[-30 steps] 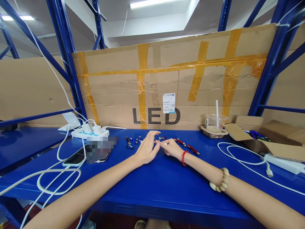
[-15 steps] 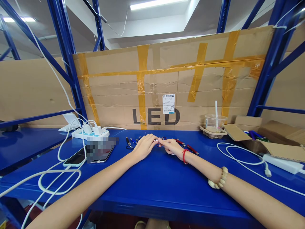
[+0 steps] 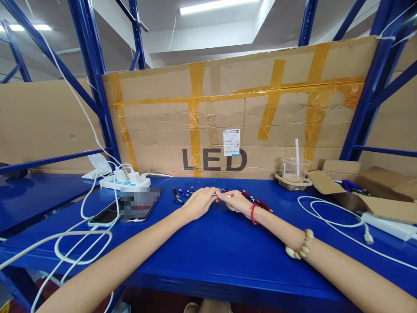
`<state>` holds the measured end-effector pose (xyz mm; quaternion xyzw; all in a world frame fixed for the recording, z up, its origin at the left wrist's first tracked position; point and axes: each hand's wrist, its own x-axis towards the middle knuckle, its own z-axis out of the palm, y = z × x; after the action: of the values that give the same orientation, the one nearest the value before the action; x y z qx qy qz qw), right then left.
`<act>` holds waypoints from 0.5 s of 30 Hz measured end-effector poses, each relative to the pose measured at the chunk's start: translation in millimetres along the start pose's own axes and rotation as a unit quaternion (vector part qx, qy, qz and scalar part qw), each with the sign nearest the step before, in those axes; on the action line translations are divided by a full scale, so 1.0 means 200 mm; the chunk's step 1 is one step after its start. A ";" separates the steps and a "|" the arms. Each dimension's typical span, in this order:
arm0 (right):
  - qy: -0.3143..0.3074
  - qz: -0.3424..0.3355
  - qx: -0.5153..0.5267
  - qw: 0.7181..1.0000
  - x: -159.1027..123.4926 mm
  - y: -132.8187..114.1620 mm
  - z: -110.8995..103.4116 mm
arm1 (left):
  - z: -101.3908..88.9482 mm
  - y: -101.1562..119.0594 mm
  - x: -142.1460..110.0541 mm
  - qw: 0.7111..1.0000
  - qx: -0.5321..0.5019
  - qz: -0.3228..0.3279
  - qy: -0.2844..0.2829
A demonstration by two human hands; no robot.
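Watching, I cannot tell grip state of left hand (image 3: 199, 204) or right hand (image 3: 236, 201); knocks may roll a red pen (image 3: 263, 205).

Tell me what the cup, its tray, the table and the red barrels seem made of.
Cup: likely clear plastic, glossy; its wall is see-through. Tray: probably molded pulp, matte, with a dull brownish surface and rounded edges. Table: perhaps painted metal, smooth blue, with soft reflections. Red barrels near the right hand: fairly shiny, metal or plastic; too small to tell.
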<state>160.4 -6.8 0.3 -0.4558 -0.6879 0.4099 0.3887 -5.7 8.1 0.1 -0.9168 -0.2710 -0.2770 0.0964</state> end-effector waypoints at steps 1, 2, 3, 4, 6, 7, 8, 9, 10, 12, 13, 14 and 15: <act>-0.001 -0.002 0.000 1.000 0.00 0.00 0.00 | 0.00 0.00 0.00 1.000 -0.005 0.003 0.003; -0.003 -0.005 0.003 1.000 0.00 0.00 0.00 | 0.00 0.00 0.00 1.000 -0.009 0.005 0.004; -0.005 -0.009 0.005 1.000 0.00 0.00 0.00 | 0.00 0.00 0.00 1.000 -0.010 0.005 0.003; -0.006 -0.012 0.008 1.000 0.00 0.00 0.00 | 0.00 0.00 0.00 1.000 -0.010 0.005 0.002; -0.006 -0.020 0.008 1.000 0.00 0.00 0.00 | -0.01 0.01 0.00 1.000 -0.007 0.003 0.000; -0.005 -0.025 0.005 1.000 0.00 0.01 0.00 | -0.01 0.01 -0.01 1.000 -0.007 0.003 -0.001; -0.004 -0.030 0.001 1.000 0.01 0.01 0.00 | -0.01 0.01 -0.01 1.000 -0.007 0.002 -0.001; -0.005 -0.035 -0.002 0.999 0.01 0.02 0.00 | -0.02 0.01 -0.01 1.000 -0.009 0.001 -0.002; -0.007 -0.039 -0.006 0.999 0.01 0.02 0.00 | -0.02 0.01 -0.01 1.000 -0.011 0.000 -0.003; -0.013 -0.047 -0.011 0.999 0.01 0.03 0.00 | -0.03 0.02 -0.01 1.000 -0.020 0.000 -0.005; -0.017 -0.049 -0.014 0.999 0.01 0.03 0.00 | -0.03 0.02 -0.01 1.000 -0.026 0.001 -0.005; -0.021 -0.049 -0.017 0.998 0.01 0.03 0.00 | -0.04 0.02 -0.01 0.999 -0.034 0.002 -0.005; -0.025 -0.047 -0.022 0.998 0.01 0.03 0.00 | -0.04 0.03 -0.01 0.999 -0.042 0.004 -0.003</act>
<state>162.2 -4.1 -3.9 -0.4208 -0.7272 0.3868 0.3802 -7.2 0.5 6.0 -0.9220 -0.2556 -0.2850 0.0580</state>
